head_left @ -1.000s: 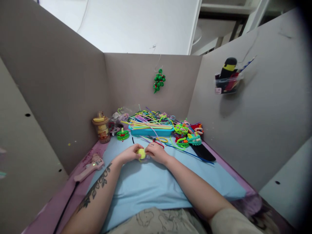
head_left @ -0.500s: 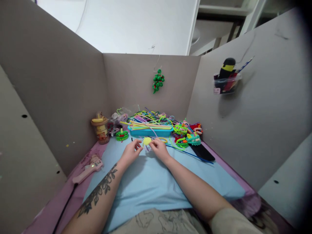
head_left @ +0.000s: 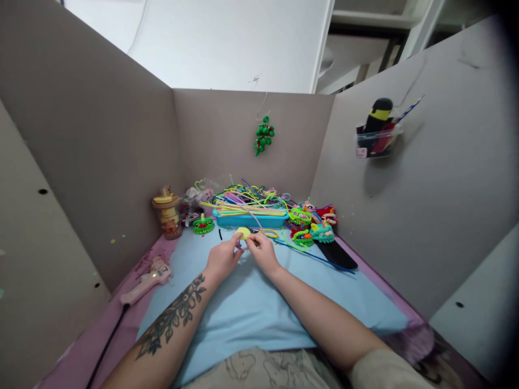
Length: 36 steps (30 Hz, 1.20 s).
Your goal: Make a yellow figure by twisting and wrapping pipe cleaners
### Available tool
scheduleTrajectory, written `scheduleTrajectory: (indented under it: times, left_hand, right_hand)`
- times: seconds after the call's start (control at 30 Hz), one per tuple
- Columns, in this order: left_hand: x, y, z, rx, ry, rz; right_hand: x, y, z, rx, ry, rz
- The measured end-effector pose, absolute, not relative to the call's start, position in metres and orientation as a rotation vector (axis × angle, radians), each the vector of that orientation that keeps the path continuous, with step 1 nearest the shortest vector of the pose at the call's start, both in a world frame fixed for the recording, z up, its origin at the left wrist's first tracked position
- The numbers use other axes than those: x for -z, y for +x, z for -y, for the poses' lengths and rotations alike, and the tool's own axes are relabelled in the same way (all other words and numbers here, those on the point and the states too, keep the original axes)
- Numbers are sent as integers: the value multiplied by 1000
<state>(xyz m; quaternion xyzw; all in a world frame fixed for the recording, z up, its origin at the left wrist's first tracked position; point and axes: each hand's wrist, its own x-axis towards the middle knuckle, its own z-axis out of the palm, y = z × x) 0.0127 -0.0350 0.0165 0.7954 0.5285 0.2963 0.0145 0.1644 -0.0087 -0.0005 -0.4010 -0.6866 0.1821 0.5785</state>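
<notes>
A small yellow disc-like piece [head_left: 244, 233], seemingly made of pipe cleaner, is held up between my two hands above the blue cloth [head_left: 259, 302]. My left hand [head_left: 224, 258] pinches its left side, the thumb and fingers closed. My right hand [head_left: 263, 252] grips the piece's right edge with bent fingers. A bit of purple shows below the disc by the left fingertips. Just beyond my hands stands a turquoise tray [head_left: 251, 220] heaped with pipe cleaners [head_left: 249, 200] in many colours.
A pink glue gun [head_left: 150, 281] lies at left with its black cord. Behind it is a lidded cup [head_left: 167, 216]. A green pipe-cleaner figure [head_left: 203, 224] sits left of the tray; several colourful figures [head_left: 322, 232] are right, beside a black flat object [head_left: 336, 254]. Grey panels surround the table.
My left hand has come in from the left and now pinches the yellow piece, which was in my right hand alone. The piece has tilted and shifted slightly left.
</notes>
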Motion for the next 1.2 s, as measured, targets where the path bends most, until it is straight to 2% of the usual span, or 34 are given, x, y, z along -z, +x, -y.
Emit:
scheduleTrajectory:
  times: [0.4,0.5,0.7,0.9,1.2]
  left_hand:
    - [-12,12,32,-729,2532,-1677]
    - [-10,12,30,-767,2539,-1674]
    - [-7,7,25,-1099,2624,-1608]
    - [-1,4,19,-911,2410,-1427]
    - [2,5,19,-985,2348,-1355]
  right_hand:
    - [8,166,2,-411,-1009,1639]
    - [9,166,2,-412,-1024,1638]
    - [8,164,3,-397,-1019,1655]
    - [15,164,0,-354,-996,1704]
    - [16,164,1,-298,-1013,1743]
